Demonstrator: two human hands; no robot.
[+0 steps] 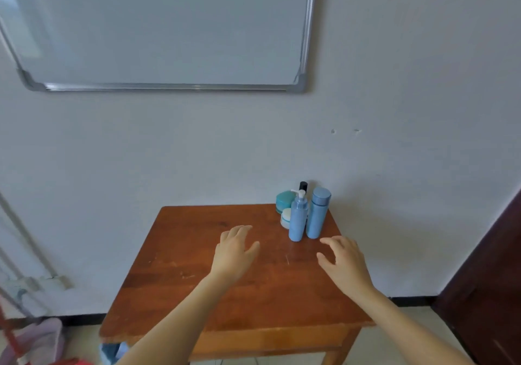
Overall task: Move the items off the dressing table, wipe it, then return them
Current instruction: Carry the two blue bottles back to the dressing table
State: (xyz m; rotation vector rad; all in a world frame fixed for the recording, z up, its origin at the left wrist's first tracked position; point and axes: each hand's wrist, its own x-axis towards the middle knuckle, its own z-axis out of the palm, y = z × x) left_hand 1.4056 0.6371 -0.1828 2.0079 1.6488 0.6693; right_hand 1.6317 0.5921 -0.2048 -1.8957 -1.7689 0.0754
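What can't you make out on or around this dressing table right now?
Head view:
Of the black-capped item only the cap shows; the pump bottle and the capped blue bottle hide the rest.
The small white jar sits partly behind the pump bottle; labels are too small to read.
The blue object under the table is cut off by the tabletop and the bottom edge.
The pale cloth at lower left is blurred.

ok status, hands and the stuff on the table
Left hand, right hand open, empty, over table. Pump bottle, tall bottle, teal jar, small jar at far right corner, untouched. Nothing blocks them.
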